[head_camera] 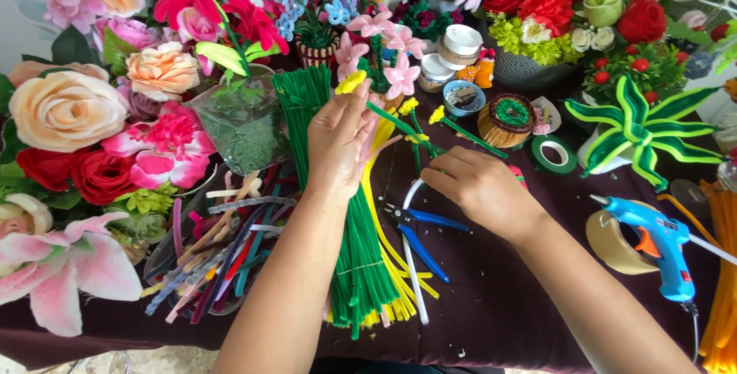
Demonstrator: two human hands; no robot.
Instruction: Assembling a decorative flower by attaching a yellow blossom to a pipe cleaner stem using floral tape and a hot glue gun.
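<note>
You are pinching a yellow pipe-cleaner flower [351, 82] in your left hand [338, 140], above the green pipe-cleaner bundle [338, 213]. Your right hand [476, 190] is closing narrowly on thin green stems [418, 140], just above blue-handled pliers [422, 236] on the worktop [507, 289].

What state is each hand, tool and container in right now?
left hand: raised, gripping small yellow flower stems
right hand: low over the table, fingers curled by the stems
blue-handled pliers: lying flat, not held
glue gun: resting, not held
white jar: lidded
</note>
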